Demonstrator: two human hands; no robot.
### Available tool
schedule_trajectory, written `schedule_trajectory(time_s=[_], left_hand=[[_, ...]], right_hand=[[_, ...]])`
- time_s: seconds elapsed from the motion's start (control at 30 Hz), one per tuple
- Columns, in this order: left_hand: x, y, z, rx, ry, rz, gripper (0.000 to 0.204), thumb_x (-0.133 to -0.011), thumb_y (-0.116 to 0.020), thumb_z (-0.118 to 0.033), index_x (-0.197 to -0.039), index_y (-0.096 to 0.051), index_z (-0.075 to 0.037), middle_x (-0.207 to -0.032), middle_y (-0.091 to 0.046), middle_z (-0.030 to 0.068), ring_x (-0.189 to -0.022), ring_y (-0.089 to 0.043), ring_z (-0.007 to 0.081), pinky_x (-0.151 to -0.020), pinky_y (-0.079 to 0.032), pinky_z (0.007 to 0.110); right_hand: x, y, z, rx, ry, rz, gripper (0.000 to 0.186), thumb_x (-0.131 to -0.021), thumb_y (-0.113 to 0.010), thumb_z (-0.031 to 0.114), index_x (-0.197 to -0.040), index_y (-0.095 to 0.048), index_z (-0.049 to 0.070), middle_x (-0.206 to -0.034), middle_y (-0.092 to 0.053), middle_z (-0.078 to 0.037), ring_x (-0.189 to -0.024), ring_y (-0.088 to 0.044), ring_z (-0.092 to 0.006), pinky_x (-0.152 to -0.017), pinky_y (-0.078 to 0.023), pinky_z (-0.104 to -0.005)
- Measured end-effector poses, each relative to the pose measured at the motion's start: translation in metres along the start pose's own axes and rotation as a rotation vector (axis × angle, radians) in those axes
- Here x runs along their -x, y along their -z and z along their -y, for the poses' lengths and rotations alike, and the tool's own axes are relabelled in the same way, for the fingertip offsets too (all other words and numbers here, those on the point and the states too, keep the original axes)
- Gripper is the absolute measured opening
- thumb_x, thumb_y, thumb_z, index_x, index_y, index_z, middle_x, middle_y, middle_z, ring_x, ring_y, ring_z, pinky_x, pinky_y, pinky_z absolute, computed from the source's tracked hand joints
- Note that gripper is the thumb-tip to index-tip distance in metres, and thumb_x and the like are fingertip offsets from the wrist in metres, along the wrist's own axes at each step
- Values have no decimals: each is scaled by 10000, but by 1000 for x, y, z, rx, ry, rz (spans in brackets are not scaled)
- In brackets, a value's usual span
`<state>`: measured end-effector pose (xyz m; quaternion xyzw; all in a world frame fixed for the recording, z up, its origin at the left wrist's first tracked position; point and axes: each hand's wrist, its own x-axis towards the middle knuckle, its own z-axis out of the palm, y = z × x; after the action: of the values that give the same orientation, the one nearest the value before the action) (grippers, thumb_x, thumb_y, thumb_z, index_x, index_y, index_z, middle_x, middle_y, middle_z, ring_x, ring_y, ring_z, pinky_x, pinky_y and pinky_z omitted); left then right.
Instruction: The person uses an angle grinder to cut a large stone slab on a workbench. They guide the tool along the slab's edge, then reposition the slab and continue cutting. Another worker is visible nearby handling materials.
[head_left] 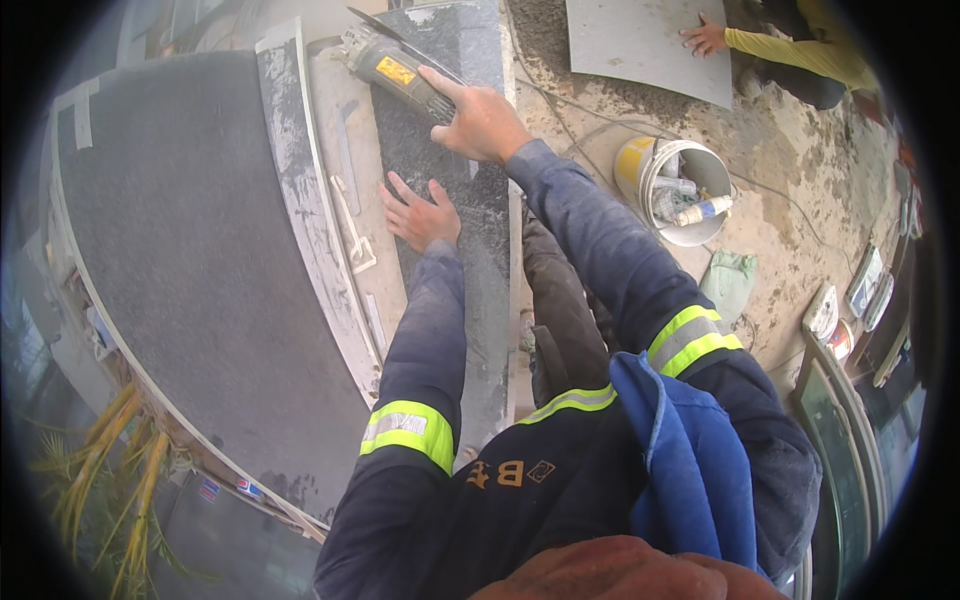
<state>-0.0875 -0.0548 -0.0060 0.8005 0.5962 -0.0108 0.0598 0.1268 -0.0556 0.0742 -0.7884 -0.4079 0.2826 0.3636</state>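
Observation:
My right hand (481,120) is wrapped round the rear of a grey angle grinder (392,72) with a yellow label, one finger stretched along its body. The grinder's head and disc point to the upper left, over the far end of a long dark stone slab (478,300). My left hand (421,211) has its fingers spread and holds nothing. It is over the slab's left edge, nearer to me than the grinder; whether it touches the stone I cannot tell. A dusty film covers parts of the slab.
Left of the slab lie a pale strip (310,170), a white tool-like piece (354,232) and a large dark panel (190,240). To the right stand a bucket (632,165) of bottles and tubes and a green bag (731,285). A cable (775,195) crosses the ground. Another person's hand (705,36) rests on a grey sheet (640,50).

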Motion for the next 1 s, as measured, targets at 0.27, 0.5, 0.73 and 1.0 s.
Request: schedule_trajectory(time_s=[0.27, 0.5, 0.73, 1.0], left_hand=[[1, -3, 2, -39, 9, 4, 796, -1022, -550, -500, -1662, -292, -104, -1682, -282, 224, -1465, -380, 406, -1189, -290, 565], [1, -1, 0, -17, 9, 2, 793, -1023, -548, -500, -1663, -293, -106, -1683, -284, 213, -1474, -373, 405, -1203, -277, 570], [1, -1, 0, -3, 8, 11, 794, -1030, -529, -510, -1666, -286, -101, -1687, -275, 212, -1476, -370, 407, -1202, -279, 581], [2, 1, -2, -44, 11, 16, 802, -1024, -550, -497, -1664, -278, -97, -1673, -290, 225, -1462, -379, 417, -1176, -308, 587]], right_hand=[[13, 7, 0, -7, -2, 12, 910, -765, -723, 180, -1627, -436, 231, -876, -747, -248, -791, -739, -413, -788, -608, -474], [-11, -6, -2, 2, -10, 14, 904, -769, -732, 213, -1624, -439, 243, -924, -753, -247, -846, -745, -421, -813, -607, -490], [-9, -2, 0, 22, 5, 4, 909, -773, -737, 216, -1630, -432, 228, -927, -753, -256, -820, -747, -418, -796, -609, -483], [22, 11, 0, -55, -43, 35, 914, -760, -713, 171, -1628, -434, 225, -923, -754, -247, -797, -750, -399, -789, -609, -477]])
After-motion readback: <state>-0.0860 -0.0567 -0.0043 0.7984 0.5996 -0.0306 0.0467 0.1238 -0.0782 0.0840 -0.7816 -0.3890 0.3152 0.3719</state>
